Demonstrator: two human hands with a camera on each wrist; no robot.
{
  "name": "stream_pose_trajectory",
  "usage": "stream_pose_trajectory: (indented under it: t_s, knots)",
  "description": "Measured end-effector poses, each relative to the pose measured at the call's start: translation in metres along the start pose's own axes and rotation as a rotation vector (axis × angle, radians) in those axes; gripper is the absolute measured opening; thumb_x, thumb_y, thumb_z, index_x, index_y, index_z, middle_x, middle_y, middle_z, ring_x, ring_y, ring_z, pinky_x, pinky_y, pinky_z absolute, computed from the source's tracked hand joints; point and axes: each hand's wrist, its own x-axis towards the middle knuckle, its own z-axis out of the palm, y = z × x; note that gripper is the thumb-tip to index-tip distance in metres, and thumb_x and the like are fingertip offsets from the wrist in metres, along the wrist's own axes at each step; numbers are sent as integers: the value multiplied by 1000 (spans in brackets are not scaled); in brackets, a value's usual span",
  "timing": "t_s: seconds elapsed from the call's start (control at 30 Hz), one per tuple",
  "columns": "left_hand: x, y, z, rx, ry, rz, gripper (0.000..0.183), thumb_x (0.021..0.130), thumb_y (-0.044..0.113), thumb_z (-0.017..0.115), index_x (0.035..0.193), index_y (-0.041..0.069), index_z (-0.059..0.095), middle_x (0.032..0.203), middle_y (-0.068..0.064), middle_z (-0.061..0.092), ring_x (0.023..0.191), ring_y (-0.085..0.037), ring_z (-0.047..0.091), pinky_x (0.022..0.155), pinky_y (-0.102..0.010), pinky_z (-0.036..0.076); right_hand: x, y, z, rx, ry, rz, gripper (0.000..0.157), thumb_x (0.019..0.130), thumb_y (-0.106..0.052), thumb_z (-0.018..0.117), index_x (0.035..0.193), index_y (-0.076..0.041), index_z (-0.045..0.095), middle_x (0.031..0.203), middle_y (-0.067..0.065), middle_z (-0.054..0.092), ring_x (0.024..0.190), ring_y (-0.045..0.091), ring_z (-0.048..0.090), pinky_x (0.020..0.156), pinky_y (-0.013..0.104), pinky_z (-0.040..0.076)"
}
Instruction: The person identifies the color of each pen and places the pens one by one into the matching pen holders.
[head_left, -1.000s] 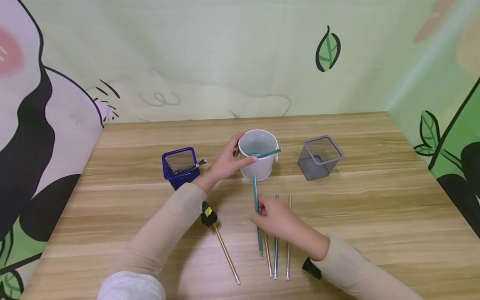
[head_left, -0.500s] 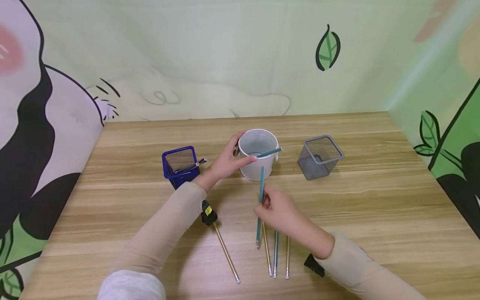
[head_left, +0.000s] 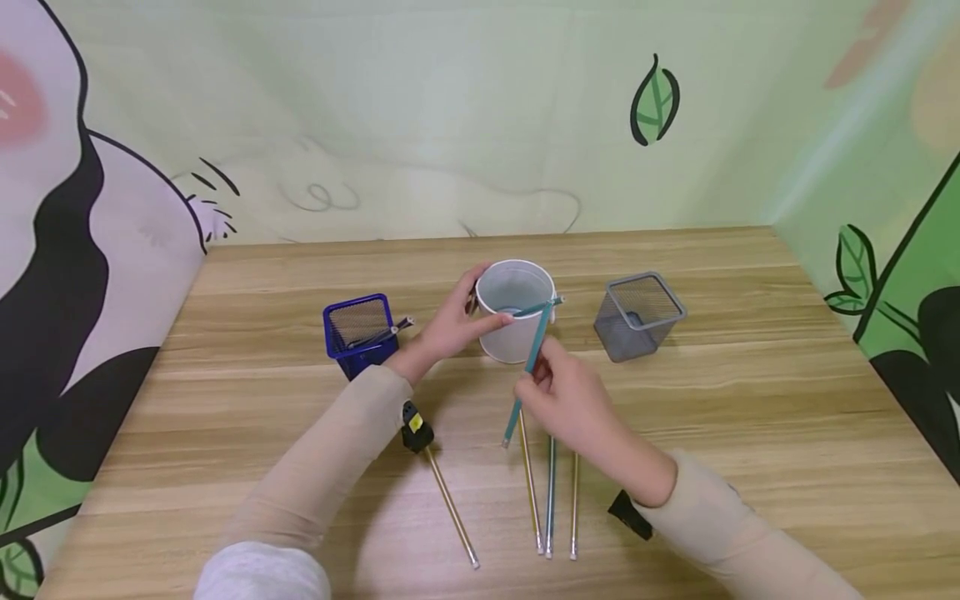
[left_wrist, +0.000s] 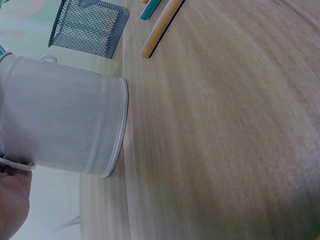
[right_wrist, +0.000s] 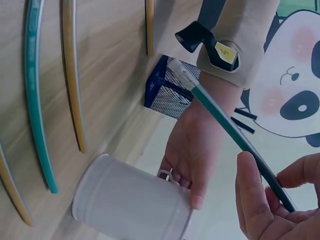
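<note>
In the head view, the right hand pinches a slim teal pencil, slanting before a white bucket. The left hand grips the bucket, thumb over its rim, beside another pencil poking out.

The left wrist view alone brings close the bucket's ridged base and a yellow pencil's blunt end.

The right wrist view enlarges the teal pencil's silver band and pale eraser; only here, a panda's eyes show behind.
</note>
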Motion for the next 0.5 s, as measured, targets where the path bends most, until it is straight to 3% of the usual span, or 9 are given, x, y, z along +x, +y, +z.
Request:
stream_pose_trajectory:
  t_s: [0.37, 0.5]
  knots:
    - [1, -2, 0, 5, 6, 12, 77, 84, 4, 69, 146, -2, 23, 139, -21, 42, 131, -33, 40, 114, -47, 28, 5, -8, -11, -48, 226, -210, 8, 79, 0, 57, 86, 3, 56, 70, 11, 63, 59, 14, 57, 53, 21, 49]
    - [1, -2, 0, 17, 9, 9, 78, 84, 6, 70, 146, -1, 24, 139, -20, 43, 131, -32, 40, 113, -47, 29, 6, -10, -15, -43, 279, -244, 9, 78, 1, 59, 87, 4, 57, 70, 11, 63, 60, 15, 57, 53, 21, 49]
